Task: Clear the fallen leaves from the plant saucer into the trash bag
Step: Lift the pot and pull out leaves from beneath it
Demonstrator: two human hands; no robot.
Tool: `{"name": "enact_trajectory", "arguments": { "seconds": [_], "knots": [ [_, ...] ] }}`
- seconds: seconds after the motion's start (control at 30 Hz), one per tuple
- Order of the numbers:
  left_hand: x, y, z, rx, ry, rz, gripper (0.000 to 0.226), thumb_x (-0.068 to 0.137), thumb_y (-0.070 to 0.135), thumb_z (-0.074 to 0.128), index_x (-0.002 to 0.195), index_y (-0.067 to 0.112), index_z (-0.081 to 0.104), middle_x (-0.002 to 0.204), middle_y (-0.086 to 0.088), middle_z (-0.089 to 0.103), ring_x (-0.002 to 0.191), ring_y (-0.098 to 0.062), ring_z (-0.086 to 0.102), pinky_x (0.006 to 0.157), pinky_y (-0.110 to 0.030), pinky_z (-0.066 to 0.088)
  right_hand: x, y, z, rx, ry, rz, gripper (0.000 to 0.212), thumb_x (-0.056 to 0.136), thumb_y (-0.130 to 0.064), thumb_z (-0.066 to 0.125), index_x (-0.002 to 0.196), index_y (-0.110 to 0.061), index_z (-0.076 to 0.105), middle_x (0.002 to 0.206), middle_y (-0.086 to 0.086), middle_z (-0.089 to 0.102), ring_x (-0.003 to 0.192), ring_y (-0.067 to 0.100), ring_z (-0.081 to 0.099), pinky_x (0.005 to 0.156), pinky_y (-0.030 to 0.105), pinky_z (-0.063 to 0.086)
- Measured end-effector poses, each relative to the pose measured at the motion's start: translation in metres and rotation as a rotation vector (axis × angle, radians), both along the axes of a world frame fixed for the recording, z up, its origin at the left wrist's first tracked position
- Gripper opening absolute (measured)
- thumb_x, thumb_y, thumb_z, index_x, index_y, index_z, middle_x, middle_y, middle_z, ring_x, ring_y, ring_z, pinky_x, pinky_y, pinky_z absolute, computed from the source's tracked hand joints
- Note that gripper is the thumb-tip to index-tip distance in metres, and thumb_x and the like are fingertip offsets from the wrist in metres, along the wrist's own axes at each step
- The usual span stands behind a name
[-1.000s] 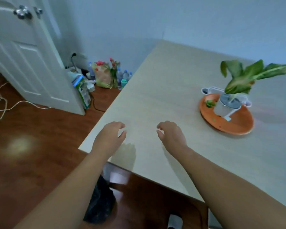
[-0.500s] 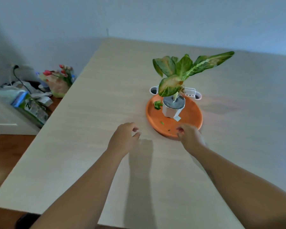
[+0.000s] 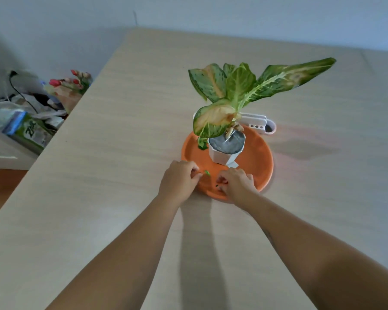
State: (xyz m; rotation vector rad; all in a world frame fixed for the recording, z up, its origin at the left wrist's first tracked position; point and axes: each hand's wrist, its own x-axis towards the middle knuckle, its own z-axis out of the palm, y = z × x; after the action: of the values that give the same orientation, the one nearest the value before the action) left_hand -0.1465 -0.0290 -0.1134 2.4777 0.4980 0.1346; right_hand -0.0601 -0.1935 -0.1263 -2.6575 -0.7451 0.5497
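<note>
An orange plant saucer (image 3: 259, 159) sits mid-table with a white pot (image 3: 224, 154) and a leafy plant (image 3: 238, 90) in it. A fallen green leaf (image 3: 202, 144) lies on the saucer left of the pot. My left hand (image 3: 179, 180) rests at the saucer's front-left rim, thumb and forefinger pinched on a small green leaf piece (image 3: 207, 172). My right hand (image 3: 238, 183) lies over the front rim, fingers curled down onto the saucer by a tiny dark green bit (image 3: 217, 185). No trash bag is in view.
A white holder with holes (image 3: 261, 124) stands just behind the saucer. The table's left edge (image 3: 61, 128) drops to the floor, where bags, a green-and-white pack (image 3: 29, 133) and a flower bunch (image 3: 70, 86) are piled by the wall.
My view swung from the table corner and door onto the plant. Both hands moved forward onto the saucer's front rim, and the left fingers closed at a small leaf piece.
</note>
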Motion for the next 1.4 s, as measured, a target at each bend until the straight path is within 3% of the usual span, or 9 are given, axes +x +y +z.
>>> {"name": "enact_trajectory", "arguments": {
  "seconds": [0.27, 0.57, 0.67, 0.77, 0.87, 0.97, 1.2, 1.3, 1.4],
  "knots": [
    [0.030, -0.007, -0.010, 0.191, 0.121, -0.072, 0.018, 0.089, 0.038, 0.060, 0.104, 0.029, 0.065, 0.110, 0.010, 0.065, 0.116, -0.021, 0.043, 0.088, -0.037, 0.028, 0.011, -0.004, -0.007, 0.054, 0.022, 0.109, 0.014, 0.088, -0.019, 0.056, 0.076, -0.027, 0.056, 0.091, -0.010, 0.056, 0.097, 0.015, 0.046, 0.080, 0.031, 0.025],
    [0.052, -0.004, -0.015, 0.249, 0.303, -0.166, 0.016, 0.085, 0.043, 0.064, 0.081, 0.028, 0.062, 0.091, 0.008, 0.070, 0.107, -0.018, 0.045, 0.085, -0.037, 0.026, 0.071, -0.042, 0.025, 0.239, 0.008, -0.269, 0.005, 0.088, -0.020, 0.060, 0.092, -0.020, 0.063, 0.087, -0.004, 0.064, 0.089, 0.021, 0.059, 0.089, 0.038, 0.047],
    [0.053, -0.004, -0.015, 0.348, 0.341, -0.186, 0.016, 0.091, 0.042, 0.056, 0.085, 0.028, 0.060, 0.094, 0.009, 0.068, 0.105, -0.018, 0.048, 0.081, -0.036, 0.026, 0.091, -0.039, 0.029, 0.425, 0.110, -0.390, 0.025, 0.089, -0.007, 0.056, 0.108, -0.021, 0.064, 0.100, -0.004, 0.065, 0.095, 0.015, 0.061, 0.090, 0.031, 0.049],
    [0.059, 0.000, -0.009, 0.231, 0.147, -0.045, 0.015, 0.092, 0.025, 0.051, 0.085, 0.025, 0.064, 0.092, 0.006, 0.068, 0.099, -0.021, 0.055, 0.079, -0.035, 0.026, 0.094, -0.035, 0.029, 0.545, 0.179, -0.415, 0.045, 0.087, -0.003, 0.055, 0.128, -0.023, 0.055, 0.121, -0.001, 0.063, 0.110, 0.014, 0.059, 0.103, 0.035, 0.046],
    [0.066, 0.007, -0.002, 0.125, -0.031, 0.093, 0.021, 0.088, 0.023, 0.051, 0.092, 0.021, 0.072, 0.092, -0.003, 0.072, 0.093, -0.030, 0.062, 0.082, -0.039, 0.046, 0.085, -0.038, 0.024, 0.454, 0.107, -0.415, 0.038, 0.090, -0.010, 0.056, 0.124, -0.025, 0.057, 0.127, -0.002, 0.059, 0.115, 0.016, 0.056, 0.098, 0.031, 0.044],
    [0.072, 0.013, -0.003, 0.050, -0.003, 0.145, 0.021, 0.085, 0.030, 0.055, 0.093, 0.020, 0.072, 0.090, -0.008, 0.071, 0.088, -0.032, 0.064, 0.076, -0.043, 0.053, 0.074, -0.041, 0.017, 0.387, 0.091, -0.381, 0.044, 0.084, -0.021, 0.063, 0.125, -0.030, 0.053, 0.127, -0.005, 0.056, 0.120, 0.020, 0.051, 0.101, 0.041, 0.044],
    [0.075, 0.018, -0.003, 0.014, 0.015, 0.359, 0.031, 0.089, 0.030, 0.061, 0.112, 0.010, 0.060, 0.109, -0.013, 0.058, 0.106, -0.034, 0.054, 0.082, -0.040, 0.047, 0.055, -0.014, 0.014, 0.526, 0.144, -0.260, 0.116, 0.057, -0.039, 0.088, 0.148, -0.033, 0.017, 0.149, -0.004, 0.038, 0.137, 0.022, 0.032, 0.113, 0.044, 0.028],
    [0.072, 0.026, -0.007, -0.129, 0.035, 0.428, 0.032, 0.091, 0.025, 0.061, 0.118, 0.007, 0.059, 0.114, -0.013, 0.061, 0.102, -0.030, 0.061, 0.077, -0.031, 0.042, 0.054, -0.001, 0.012, 0.656, 0.189, -0.293, 0.123, 0.051, -0.045, 0.089, 0.147, -0.038, 0.012, 0.149, -0.007, 0.037, 0.137, 0.018, 0.034, 0.113, 0.045, 0.032],
    [0.067, 0.031, -0.009, -0.214, 0.084, 0.445, 0.030, 0.090, 0.024, 0.063, 0.115, 0.008, 0.065, 0.110, -0.010, 0.068, 0.099, -0.027, 0.063, 0.080, -0.030, 0.046, 0.057, 0.005, 0.015, 0.690, 0.191, -0.335, 0.114, 0.048, -0.050, 0.090, 0.142, -0.037, 0.026, 0.141, -0.010, 0.045, 0.130, 0.012, 0.044, 0.106, 0.041, 0.043]
  ]
}}
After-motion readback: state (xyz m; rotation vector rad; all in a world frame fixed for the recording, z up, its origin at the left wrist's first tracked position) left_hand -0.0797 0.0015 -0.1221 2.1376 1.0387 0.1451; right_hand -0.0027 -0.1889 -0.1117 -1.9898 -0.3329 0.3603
